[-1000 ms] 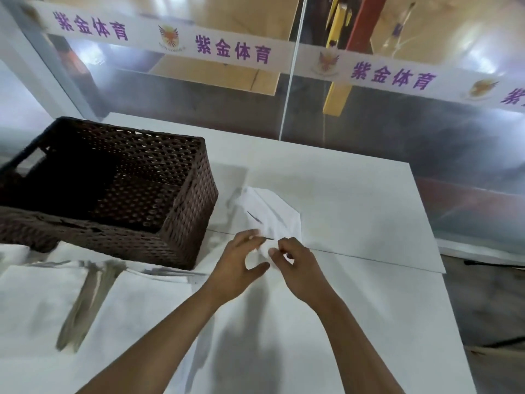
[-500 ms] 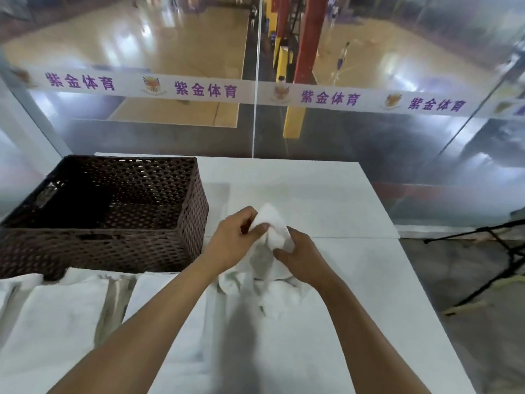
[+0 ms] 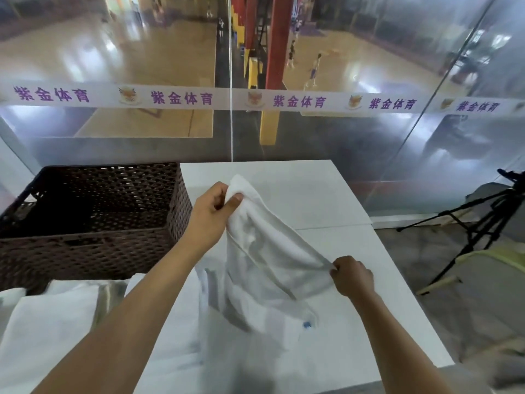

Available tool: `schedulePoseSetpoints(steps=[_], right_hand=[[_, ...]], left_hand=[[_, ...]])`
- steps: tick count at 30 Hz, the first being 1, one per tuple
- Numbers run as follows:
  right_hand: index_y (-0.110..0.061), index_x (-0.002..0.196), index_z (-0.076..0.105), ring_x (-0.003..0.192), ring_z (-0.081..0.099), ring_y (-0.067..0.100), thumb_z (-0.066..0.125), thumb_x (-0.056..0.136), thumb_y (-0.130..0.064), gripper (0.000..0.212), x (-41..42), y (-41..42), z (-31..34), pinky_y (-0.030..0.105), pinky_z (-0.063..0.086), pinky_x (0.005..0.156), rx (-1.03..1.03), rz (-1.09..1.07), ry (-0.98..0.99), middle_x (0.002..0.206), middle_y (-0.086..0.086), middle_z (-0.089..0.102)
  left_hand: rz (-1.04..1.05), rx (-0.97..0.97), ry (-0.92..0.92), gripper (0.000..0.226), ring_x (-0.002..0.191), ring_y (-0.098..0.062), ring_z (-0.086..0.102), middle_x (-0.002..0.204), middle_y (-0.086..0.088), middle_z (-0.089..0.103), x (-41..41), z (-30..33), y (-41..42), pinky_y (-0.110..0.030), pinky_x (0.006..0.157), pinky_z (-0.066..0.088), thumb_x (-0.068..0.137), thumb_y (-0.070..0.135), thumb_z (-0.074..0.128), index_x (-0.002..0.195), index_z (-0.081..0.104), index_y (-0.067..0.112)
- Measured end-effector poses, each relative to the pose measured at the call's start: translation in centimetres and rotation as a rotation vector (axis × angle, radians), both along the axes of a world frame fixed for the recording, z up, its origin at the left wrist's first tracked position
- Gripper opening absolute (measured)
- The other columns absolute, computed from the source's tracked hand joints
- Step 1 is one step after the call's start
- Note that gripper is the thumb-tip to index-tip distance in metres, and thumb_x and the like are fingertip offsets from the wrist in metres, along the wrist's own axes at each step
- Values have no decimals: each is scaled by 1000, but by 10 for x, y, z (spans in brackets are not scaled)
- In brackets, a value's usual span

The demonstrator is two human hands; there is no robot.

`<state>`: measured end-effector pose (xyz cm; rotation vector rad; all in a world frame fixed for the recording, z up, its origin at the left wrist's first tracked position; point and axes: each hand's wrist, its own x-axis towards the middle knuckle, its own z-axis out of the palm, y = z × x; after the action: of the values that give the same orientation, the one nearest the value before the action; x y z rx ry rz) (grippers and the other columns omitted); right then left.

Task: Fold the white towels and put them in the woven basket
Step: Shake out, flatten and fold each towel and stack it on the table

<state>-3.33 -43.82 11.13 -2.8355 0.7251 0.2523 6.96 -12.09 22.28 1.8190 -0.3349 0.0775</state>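
A white towel (image 3: pixel 264 265) hangs above the white table (image 3: pixel 326 194), stretched between my hands. My left hand (image 3: pixel 211 214) pinches one corner, raised near the basket's right wall. My right hand (image 3: pixel 352 275) pinches another corner, lower and to the right. The towel's lower part droops onto the table and shows a small blue tag. The dark brown woven basket (image 3: pixel 96 245) stands at the left of the table, and I see no towel inside it.
More white towels (image 3: pixel 48 331) lie flat at the near left, in front of the basket. A glass wall (image 3: pixel 312 143) with a printed strip runs along the table's far edge. A black tripod (image 3: pixel 483 220) stands on the floor to the right.
My hands have lifted the towel off the table and moved apart. The left hand rose and the right hand drew a corner out to the right. The camera tilted up.
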Motion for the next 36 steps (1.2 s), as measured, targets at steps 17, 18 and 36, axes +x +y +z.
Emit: schedulePoseSetpoints(steps=[17, 18, 36], right_hand=[[-26, 102, 58, 84, 67, 28, 49, 106, -31, 11, 199, -132, 153, 43, 56, 76, 422, -52, -777, 96, 7, 66], [-21, 105, 60, 88, 61, 27, 49, 106, -29, 14, 215, -136, 168, 36, 49, 78, 423, -4, -813, 99, 6, 63], [-22, 110, 65, 95, 60, 18, 58, 103, -29, 13, 251, -196, 222, 6, 41, 76, 596, 220, -1136, 113, 7, 62]], left_hand=[[367, -59, 57, 17, 52, -21, 62, 78, -12, 60, 122, 72, -43, -33, 54, 57, 102, 23, 56, 86, 53, 21], [386, -130, 95, 15, 56, -25, 65, 83, -14, 61, 134, 79, -48, -39, 60, 61, 103, 23, 56, 88, 53, 22], [428, -297, -206, 7, 95, -33, 71, 105, -6, 65, 169, 116, -108, -34, 86, 60, 104, 15, 52, 100, 58, 16]])
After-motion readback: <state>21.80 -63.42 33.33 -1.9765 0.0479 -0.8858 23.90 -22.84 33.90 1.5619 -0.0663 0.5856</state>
